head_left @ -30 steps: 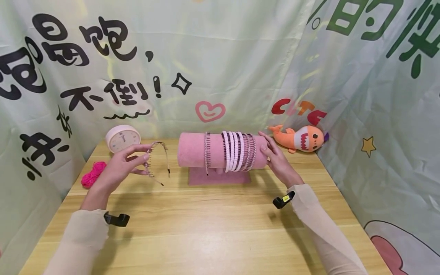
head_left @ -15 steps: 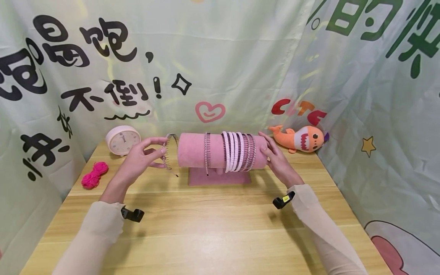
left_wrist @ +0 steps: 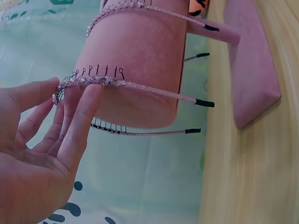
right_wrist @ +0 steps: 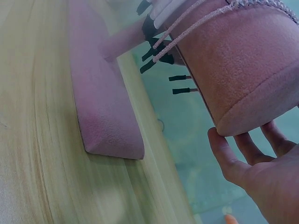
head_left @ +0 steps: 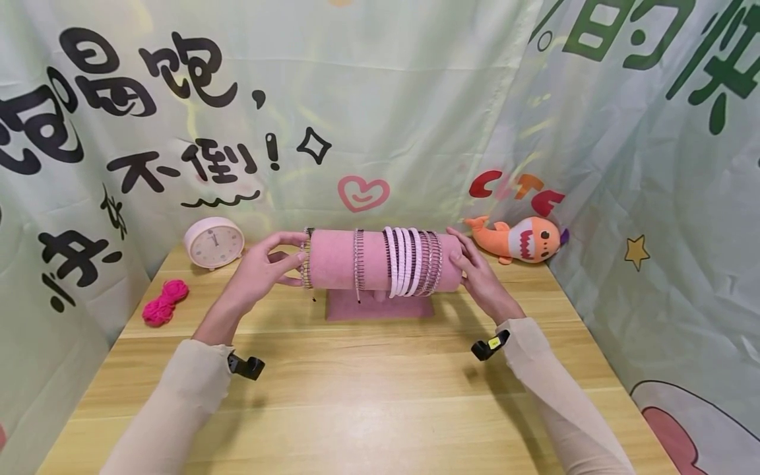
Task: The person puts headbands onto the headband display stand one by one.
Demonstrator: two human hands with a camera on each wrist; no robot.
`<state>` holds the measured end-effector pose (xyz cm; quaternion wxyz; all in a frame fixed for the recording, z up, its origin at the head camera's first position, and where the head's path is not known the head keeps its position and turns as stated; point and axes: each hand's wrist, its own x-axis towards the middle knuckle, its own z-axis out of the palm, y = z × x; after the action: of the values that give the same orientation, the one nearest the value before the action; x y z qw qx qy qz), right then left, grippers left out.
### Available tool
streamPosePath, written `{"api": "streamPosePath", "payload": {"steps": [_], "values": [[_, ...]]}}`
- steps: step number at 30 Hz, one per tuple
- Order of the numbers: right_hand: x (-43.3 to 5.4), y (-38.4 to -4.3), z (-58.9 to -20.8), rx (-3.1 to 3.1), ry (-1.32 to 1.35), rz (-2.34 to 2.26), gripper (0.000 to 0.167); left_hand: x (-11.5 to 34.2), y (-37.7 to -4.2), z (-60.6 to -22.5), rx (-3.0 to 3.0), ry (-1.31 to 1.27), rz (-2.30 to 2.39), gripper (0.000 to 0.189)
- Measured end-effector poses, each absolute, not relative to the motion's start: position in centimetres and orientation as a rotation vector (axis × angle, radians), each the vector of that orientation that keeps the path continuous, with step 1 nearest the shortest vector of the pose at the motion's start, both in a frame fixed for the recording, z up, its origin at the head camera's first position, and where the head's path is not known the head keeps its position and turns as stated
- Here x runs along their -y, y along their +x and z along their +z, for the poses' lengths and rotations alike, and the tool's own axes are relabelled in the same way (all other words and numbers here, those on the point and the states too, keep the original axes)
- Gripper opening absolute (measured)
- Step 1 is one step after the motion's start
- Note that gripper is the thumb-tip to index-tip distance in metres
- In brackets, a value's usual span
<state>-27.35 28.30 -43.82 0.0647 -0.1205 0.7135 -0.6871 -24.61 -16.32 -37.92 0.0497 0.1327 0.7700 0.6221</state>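
My left hand pinches a sparkly, toothed headband between thumb and fingers. The headband is around the left end of a pink plush headband stand, its black-tipped ends pointing down past the roll. At the opposite end, my right hand holds the roll, thumb in front and fingertips at the rim behind. One similar thin headband sits on the roll's left half. Further right are several white headbands and, beside them, several dark sparkly ones.
The stand's flat pink base rests on a wooden table. A round pink clock and a hot-pink bow-shaped bundle are at left. An orange plush shark lies at back right, before a printed cloth backdrop.
My left hand has carried the headband rightward from beside the stand onto the roll's left end. The right hand stays in place at the other end.
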Motion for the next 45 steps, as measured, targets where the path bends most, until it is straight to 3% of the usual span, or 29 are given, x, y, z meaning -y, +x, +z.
{"api": "streamPosePath", "payload": {"steps": [19,30,45], "values": [[-28.3,-27.3,-43.7,-2.139,-0.335,-2.085,0.060,15.0,-25.4,-37.9,-2.362,0.338,1.868,0.060],[-28.3,-27.3,-43.7,-2.148,-0.353,-2.074,0.060,16.8,-26.6,-39.6,-2.594,0.724,1.614,0.049],[-28.2,-27.2,-43.7,-2.149,-0.343,-2.079,0.060,16.0,-27.6,-39.5,-2.661,0.869,1.530,0.048]]}}
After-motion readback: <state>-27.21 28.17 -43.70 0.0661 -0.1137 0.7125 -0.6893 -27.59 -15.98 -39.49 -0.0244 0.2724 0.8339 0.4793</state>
